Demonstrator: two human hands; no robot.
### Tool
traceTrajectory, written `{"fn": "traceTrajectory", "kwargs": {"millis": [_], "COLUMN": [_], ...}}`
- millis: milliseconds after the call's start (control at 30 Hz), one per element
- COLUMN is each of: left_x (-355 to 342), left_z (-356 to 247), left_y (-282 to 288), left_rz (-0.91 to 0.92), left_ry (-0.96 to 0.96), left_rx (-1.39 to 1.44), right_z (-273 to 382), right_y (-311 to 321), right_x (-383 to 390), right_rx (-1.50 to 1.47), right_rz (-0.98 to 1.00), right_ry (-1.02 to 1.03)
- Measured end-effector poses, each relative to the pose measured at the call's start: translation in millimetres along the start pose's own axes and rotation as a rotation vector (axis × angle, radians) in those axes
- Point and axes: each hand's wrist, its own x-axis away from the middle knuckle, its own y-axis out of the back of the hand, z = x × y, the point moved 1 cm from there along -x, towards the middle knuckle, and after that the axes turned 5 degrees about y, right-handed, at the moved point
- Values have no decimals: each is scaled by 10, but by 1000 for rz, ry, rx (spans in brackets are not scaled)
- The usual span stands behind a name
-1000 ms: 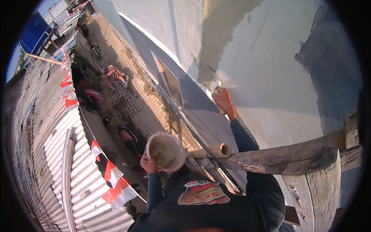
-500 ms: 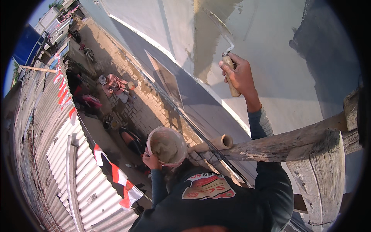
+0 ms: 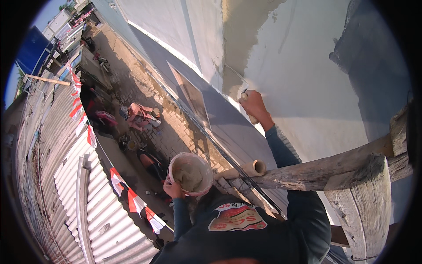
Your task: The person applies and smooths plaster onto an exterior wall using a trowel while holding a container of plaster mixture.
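Note:
My right hand (image 3: 256,106) is closed round the wooden handle of a trowel (image 3: 253,118). Its thin blade lies against the plastered wall (image 3: 299,75), at the lower end of a darker, damp-looking patch (image 3: 237,31), just above a white-edged corner. Lower and to the left, my left hand (image 3: 174,188) grips the rim of a pale plastic bucket (image 3: 193,156) that holds grey mortar (image 3: 188,176).
A weathered timber beam (image 3: 329,165) and bamboo pole (image 3: 246,169) cross at right. Red-and-white bunting (image 3: 134,202) runs along a corrugated roof (image 3: 70,193) at left. Down in the paved alley (image 3: 176,127), a person in pink (image 3: 138,115) bends low. A blue tank (image 3: 35,48) stands beyond.
Half a second ago my right hand and trowel were higher and farther right; they have moved down and left, near their position of a second ago. The person below has shifted slightly.

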Motion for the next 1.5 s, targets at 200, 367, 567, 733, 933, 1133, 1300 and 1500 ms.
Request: {"fn": "traceTrajectory", "kwargs": {"millis": [200, 367, 567, 733, 933, 1133, 1300, 1500], "left_x": [-44, -71, -106, -153, -266, -284, -347, -435], "left_z": [53, 46, 55, 42, 146, 177, 165, 394], "left_y": [-2, -66, -126, -177, -205, -203, -186, -438], "left_rz": [24, 46, 84, 134, 128, 108, 102, 125], "left_ry": [-15, 8, -25, 20, 34, 10, 61, 38], "left_rx": [27, 71, 160, 134, 128, 133, 98, 70], "right_z": [785, 1392, 1241, 810, 280, 232, 353, -656], "right_y": [787, 1294, 1449, 1340, 1060, 1084, 1247, 1532], "right_x": [9, 45, 602, 1112, 1471, 1554, 1793, 2823], "right_rx": [-52, -268, -487, -188, -59, 98, 170, 132], "right_rz": [-106, -160, -75, 335, 508, 654, 582, 112], "right_ry": [129, 53, 191, -138, -263, -179, -241, 131]}}
